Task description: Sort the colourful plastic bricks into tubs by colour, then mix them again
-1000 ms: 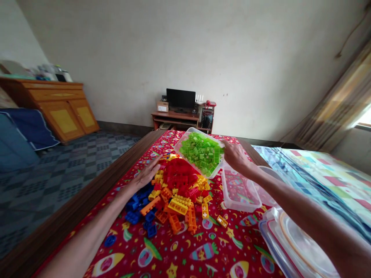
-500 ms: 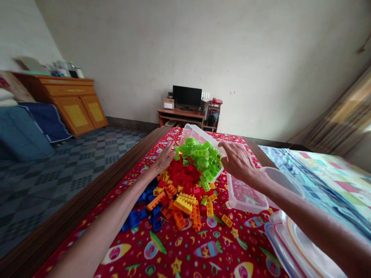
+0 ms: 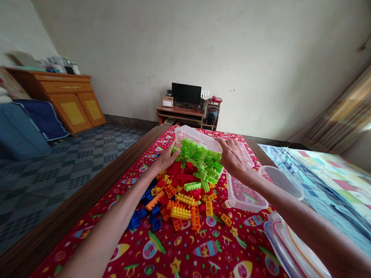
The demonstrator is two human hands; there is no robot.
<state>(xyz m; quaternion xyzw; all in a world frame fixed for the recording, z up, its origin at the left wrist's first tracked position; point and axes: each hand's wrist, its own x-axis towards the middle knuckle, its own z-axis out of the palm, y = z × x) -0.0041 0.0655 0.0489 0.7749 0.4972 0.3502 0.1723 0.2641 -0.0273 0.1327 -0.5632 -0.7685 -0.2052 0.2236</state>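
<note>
A clear plastic box point(image 3: 199, 135) is tipped toward me, and bright green building blocks point(image 3: 199, 156) spill from it. My right hand point(image 3: 232, 156) grips the box's right end. At its left end, my left hand point(image 3: 167, 158) has its thumb toward the green blocks and its fingers along the wall, partly hidden. Below the box lies a loose pile of red blocks point(image 3: 181, 173), orange blocks point(image 3: 195, 218), yellow blocks point(image 3: 181, 213) and blue blocks point(image 3: 135, 220). One light green block point(image 3: 192, 187) rests on the pile's front.
A red patterned cloth point(image 3: 150, 253) covers the table. Right of the pile stand another clear plastic box point(image 3: 246, 204), a clear lid point(image 3: 281, 181) and stacked lids point(image 3: 292, 243) with coloured rims. A bed point(image 3: 327, 173) adjoins on the right; a monitor point(image 3: 186, 94) stands beyond.
The box has tipped further, its left end shifting left. More green blocks have slid down, one onto the front of the pile. My left thumb now sits over the box's left end.
</note>
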